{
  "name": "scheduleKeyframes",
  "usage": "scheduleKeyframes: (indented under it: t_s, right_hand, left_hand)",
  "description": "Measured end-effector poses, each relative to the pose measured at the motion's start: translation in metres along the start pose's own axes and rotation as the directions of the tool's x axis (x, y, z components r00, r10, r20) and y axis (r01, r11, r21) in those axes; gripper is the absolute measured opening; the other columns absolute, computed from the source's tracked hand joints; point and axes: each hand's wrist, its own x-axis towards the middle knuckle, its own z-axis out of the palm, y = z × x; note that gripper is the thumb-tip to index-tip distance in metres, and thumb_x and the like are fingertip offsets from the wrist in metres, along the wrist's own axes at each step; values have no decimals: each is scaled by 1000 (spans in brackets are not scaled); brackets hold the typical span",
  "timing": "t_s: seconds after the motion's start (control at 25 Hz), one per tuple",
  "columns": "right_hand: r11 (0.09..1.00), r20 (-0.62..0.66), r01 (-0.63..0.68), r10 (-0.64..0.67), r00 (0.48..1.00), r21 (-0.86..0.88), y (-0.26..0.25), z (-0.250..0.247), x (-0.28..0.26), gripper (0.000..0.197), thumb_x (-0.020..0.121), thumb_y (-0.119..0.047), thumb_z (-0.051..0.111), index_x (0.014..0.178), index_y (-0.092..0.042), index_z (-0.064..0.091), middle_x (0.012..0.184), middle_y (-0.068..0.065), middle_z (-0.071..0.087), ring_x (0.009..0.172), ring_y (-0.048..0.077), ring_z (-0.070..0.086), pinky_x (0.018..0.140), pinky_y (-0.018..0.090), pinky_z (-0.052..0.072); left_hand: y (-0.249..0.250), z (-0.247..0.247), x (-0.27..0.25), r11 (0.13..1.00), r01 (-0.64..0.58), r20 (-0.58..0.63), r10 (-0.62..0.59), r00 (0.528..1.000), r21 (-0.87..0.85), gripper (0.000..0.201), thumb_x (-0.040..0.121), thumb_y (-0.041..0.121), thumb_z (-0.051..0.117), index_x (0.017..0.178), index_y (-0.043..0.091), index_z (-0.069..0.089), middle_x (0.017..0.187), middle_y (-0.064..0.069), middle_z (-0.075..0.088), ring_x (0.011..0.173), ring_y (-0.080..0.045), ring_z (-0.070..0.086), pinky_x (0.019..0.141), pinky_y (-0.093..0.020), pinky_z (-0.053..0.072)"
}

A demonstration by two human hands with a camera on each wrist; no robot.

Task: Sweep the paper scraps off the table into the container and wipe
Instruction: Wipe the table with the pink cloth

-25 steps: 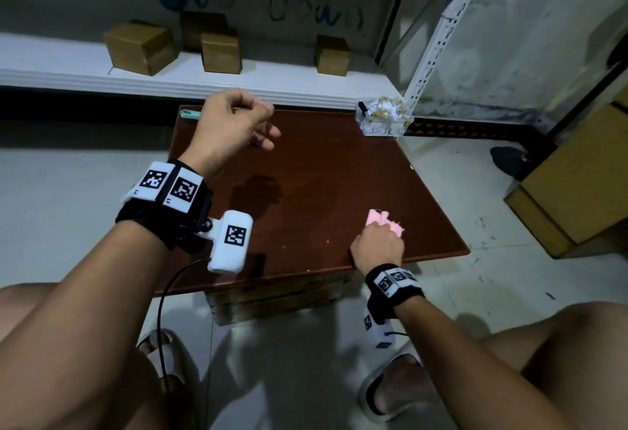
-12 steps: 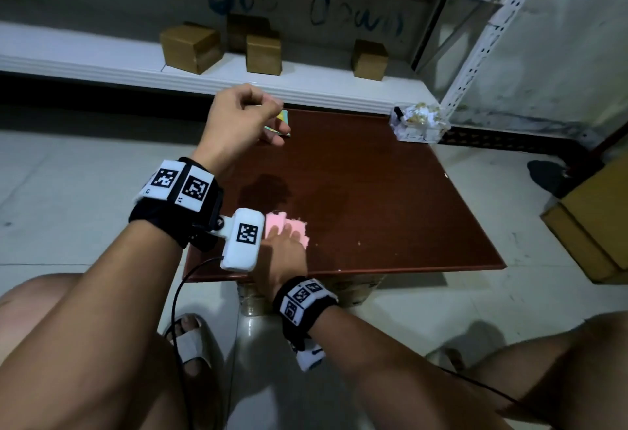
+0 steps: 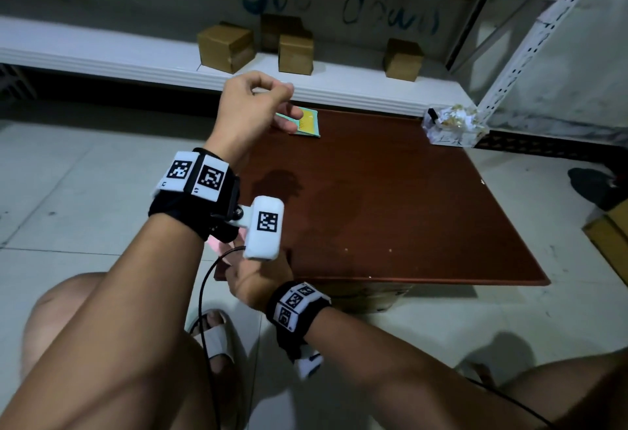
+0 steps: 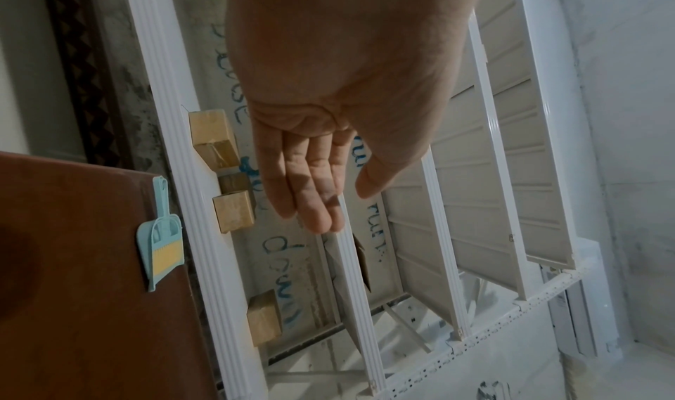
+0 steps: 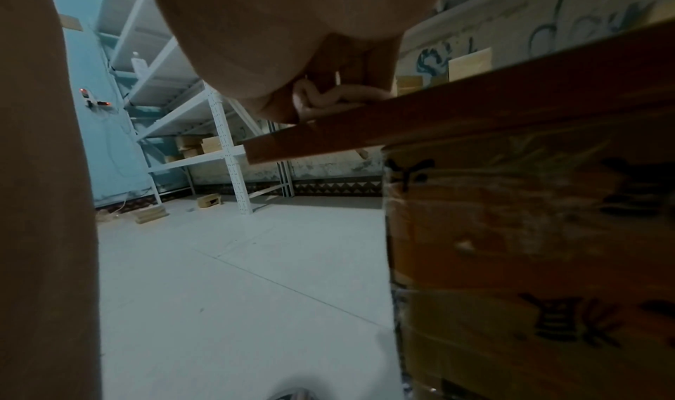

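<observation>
My right hand [image 3: 259,276] is at the near left corner of the brown table [image 3: 390,191], partly hidden behind my left wrist camera. It grips a bunched pink cloth [image 3: 213,243] against the table edge; in the right wrist view the cloth [image 5: 328,97] shows under the curled fingers [image 5: 350,60]. My left hand [image 3: 255,106] hangs above the far left of the table, relaxed and holding nothing [image 4: 318,175]. A clear container [image 3: 452,125] filled with paper scraps stands at the far right corner. Two tiny specks [image 3: 346,249] lie near the front edge.
A blue dustpan with a yellow brush [image 3: 306,122] lies at the far left corner of the table [image 4: 160,244]. A cardboard box [image 5: 529,247] stands under the table. Small cartons [image 3: 226,45] stand on the white shelf behind. A bigger carton [image 3: 608,242] stands on the floor at right.
My right hand has slid the pink cloth along the front edge from the right side to the near left corner. My left hand stayed raised over the far left.
</observation>
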Motion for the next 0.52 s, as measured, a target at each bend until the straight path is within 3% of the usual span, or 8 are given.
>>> scheduleKeyframes:
  t_s: [0.08,0.16,0.28,0.36,0.44,0.52]
  right_hand:
    - [990,15,121,-120,993,-76,5,-24,-8,49,95,-23,46,142,-24,60,144,12,59,137,33,50,114,43,42]
    - [982,97,135,-123,988,-130,11,-48,-14,50,93,-26,47,140,-31,62,139,6,65,130,28,57,107,39,49]
    - [971,118,26,2,993,-237,26,-76,-9,36,90,-34,54,119,-20,72,113,15,74,100,40,69,81,36,53]
    - [952,89,-9,38,995,-307,44,-94,-5,36,97,-31,56,129,-25,69,129,17,68,110,41,66,88,40,51]
    - [929,66,-53,83,994,-366,67,-110,0,53,99,-25,53,151,-36,49,156,9,49,130,38,56,102,40,47]
    - [925,55,-107,136,989,-364,97,-116,13,66,99,-25,50,159,-43,30,168,0,29,138,34,50,107,39,44]
  left_hand:
    - [1,-7,6,1000,10,-31,-10,999,-19,14,100,15,63,104,4,57,82,-20,72,48,-11,67,44,-15,46]
    - [1,-12,10,999,28,-40,-29,999,-31,15,100,18,63,105,5,58,81,-18,73,49,-14,67,45,-17,47]
    - [0,-13,12,999,35,-34,-36,999,-34,17,100,21,63,104,5,59,77,-15,76,50,-17,67,45,-19,47]
    - [0,-11,13,998,37,-29,-38,999,-44,16,100,21,64,103,6,59,76,-13,76,50,-18,67,47,-21,49]
    - [0,-8,14,998,37,-28,-38,999,-54,16,99,22,64,103,8,58,76,-14,77,52,-19,67,50,-23,51]
    - [0,-6,15,997,40,-30,-42,999,-68,16,99,21,64,104,7,58,78,-15,77,52,-20,66,52,-25,51]
